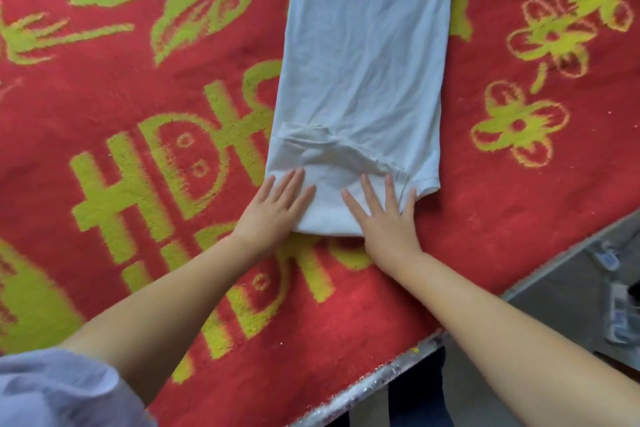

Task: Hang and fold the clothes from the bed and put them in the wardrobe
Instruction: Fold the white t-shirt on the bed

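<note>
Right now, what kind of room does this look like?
Probably a bedroom. Both hands, left hand and right hand, press flat on a folded white garment spread over a red and green blanket, which covers what seems a bed with a metal edge.

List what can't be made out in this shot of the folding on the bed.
- Garment: type unclear, head view; its sides are folded under and the top edge cuts its far end.
- Cloth beneath the left hand and right hand: covered by flat palms.
- Items on the floor: blurred, cut by the right edge.
- Wardrobe and other clothes: outside the frame.
</note>
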{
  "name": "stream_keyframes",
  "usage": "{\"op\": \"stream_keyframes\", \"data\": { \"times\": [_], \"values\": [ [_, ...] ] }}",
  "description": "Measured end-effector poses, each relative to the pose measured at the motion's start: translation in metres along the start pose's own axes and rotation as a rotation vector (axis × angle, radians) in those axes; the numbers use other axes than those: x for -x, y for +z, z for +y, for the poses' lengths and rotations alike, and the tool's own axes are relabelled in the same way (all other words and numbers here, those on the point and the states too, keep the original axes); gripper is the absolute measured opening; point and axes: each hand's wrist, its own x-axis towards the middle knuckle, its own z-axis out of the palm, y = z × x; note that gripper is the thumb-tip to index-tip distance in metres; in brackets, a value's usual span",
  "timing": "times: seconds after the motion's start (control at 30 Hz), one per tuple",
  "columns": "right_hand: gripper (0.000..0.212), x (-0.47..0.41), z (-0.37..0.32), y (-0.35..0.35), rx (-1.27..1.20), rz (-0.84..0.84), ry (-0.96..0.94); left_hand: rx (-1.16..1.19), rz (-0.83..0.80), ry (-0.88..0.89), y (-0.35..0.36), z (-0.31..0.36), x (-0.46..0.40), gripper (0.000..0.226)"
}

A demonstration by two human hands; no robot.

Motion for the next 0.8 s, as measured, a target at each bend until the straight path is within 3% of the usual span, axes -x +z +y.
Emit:
{"op": "stream_keyframes", "data": {
  "times": [0.1,0.2,0.33,0.43,0.5,0.53,0.63,0.73,0.8],
  "values": [
    [0.078,-0.007,0.009,-0.012,-0.076,-0.085,-0.075,-0.039,-0.089,-0.001,-0.015,0.000,-0.006,0.061],
    [0.076,0.006,0.021,-0.032,-0.275,-0.252,-0.147,0.025,-0.290,0.045,-0.045,0.005,0.001,0.065],
    [0.045,0.039,0.029,-0.055,-0.461,-0.569,-0.306,0.314,-0.740,0.100,-0.081,0.018,0.022,0.031],
    [0.021,0.045,0.048,-0.070,-0.662,-0.736,-0.315,0.653,-0.879,0.021,-0.086,0.004,0.031,0.013],
    [0.017,0.036,0.065,-0.071,-0.885,-0.693,-0.162,1.054,-0.815,-0.128,-0.078,-0.017,0.032,0.012],
    [0.015,0.030,0.072,-0.069,-0.961,-0.592,-0.073,1.252,-0.734,-0.225,-0.071,-0.027,0.031,0.013],
    [0.038,0.011,0.076,-0.051,-1.187,-0.232,0.206,1.689,-0.317,-0.605,-0.042,-0.034,0.021,0.012],
    [0.056,0.006,0.064,-0.033,-1.265,-0.046,0.353,1.732,-0.001,-0.967,-0.013,-0.014,0.011,0.015],
    [0.068,0.009,0.056,-0.022,-1.088,-0.056,0.318,1.526,0.149,-0.950,0.000,0.002,0.011,0.020]
  ]
}}
